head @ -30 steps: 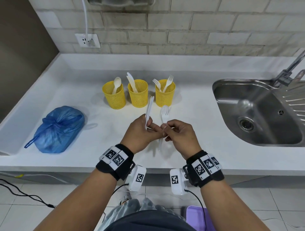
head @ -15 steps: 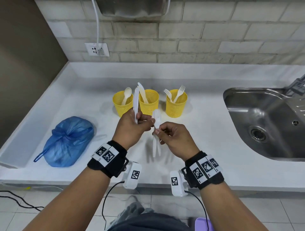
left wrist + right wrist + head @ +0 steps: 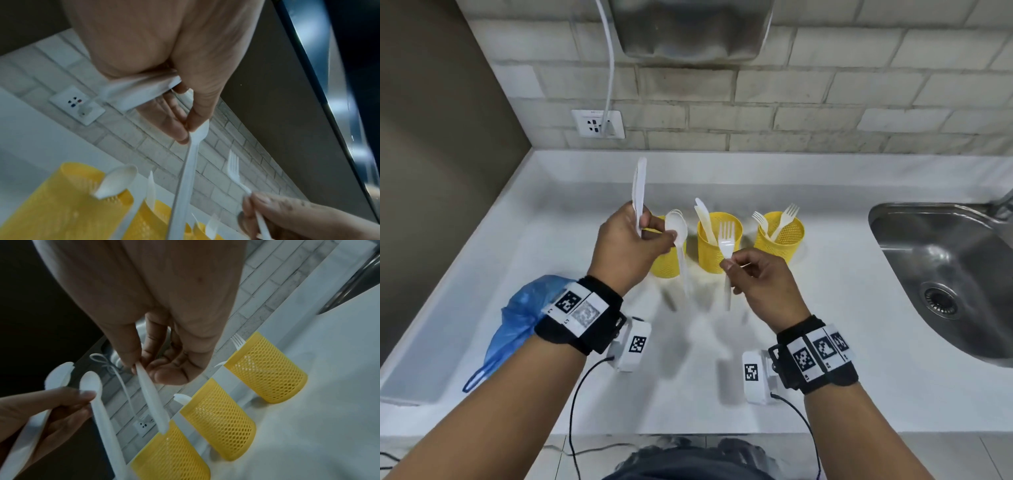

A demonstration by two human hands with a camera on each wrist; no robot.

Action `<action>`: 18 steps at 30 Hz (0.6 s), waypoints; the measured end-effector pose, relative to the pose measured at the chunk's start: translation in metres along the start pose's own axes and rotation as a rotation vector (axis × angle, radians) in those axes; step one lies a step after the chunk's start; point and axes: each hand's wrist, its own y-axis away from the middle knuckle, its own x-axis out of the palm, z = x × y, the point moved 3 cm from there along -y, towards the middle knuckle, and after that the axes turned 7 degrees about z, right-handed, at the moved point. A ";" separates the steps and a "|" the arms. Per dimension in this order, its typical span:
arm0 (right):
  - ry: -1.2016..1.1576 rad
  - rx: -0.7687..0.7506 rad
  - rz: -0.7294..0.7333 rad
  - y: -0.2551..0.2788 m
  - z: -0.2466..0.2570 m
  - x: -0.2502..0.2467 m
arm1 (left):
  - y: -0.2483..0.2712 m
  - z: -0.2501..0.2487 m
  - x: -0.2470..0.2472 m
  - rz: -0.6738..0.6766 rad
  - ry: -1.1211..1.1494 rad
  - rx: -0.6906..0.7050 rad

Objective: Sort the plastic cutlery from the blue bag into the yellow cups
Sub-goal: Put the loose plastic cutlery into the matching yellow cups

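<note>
Your left hand (image 3: 628, 245) holds two pieces at once: a knife (image 3: 638, 192) clamped upright in the curled fingers, blade pointing up, and a spoon (image 3: 678, 240) pinched just below its bowl, handle hanging down. Your right hand (image 3: 760, 284) pinches a fork (image 3: 726, 253) at the neck between thumb and forefinger, tines up, handle trailing below. Both hands hover above the tabletop (image 3: 842, 308), just in front of the three yellow cups.

The left cup (image 3: 662, 263) sits partly hidden behind the left hand and spoon; the middle cup (image 3: 717, 240) already carries knives, and the right cup (image 3: 780, 236) carries two forks. The blue bag (image 3: 517, 325) lies well apart at the left, behind your left wrist.

Judged step: distribution — three pieces separated by type, none yet deposited. The next move calls for carrying the fork across to the right cup and lowering it handle first. Release the spoon into the left cup and the knife into the middle cup one at a time — loosening both grips together risks dropping either piece.
</note>
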 end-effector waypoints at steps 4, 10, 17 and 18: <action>-0.041 0.012 -0.123 -0.008 0.001 -0.020 | -0.022 -0.008 -0.020 -0.109 -0.146 0.091; -0.065 -0.019 -0.311 -0.028 0.014 -0.063 | -0.052 -0.011 -0.022 -0.177 -0.307 0.188; 0.100 0.078 -0.488 -0.063 0.013 -0.103 | -0.076 0.018 -0.004 -0.077 -0.535 0.077; 0.186 0.095 -0.499 -0.068 0.011 -0.105 | -0.077 0.023 -0.002 -0.069 -0.551 0.059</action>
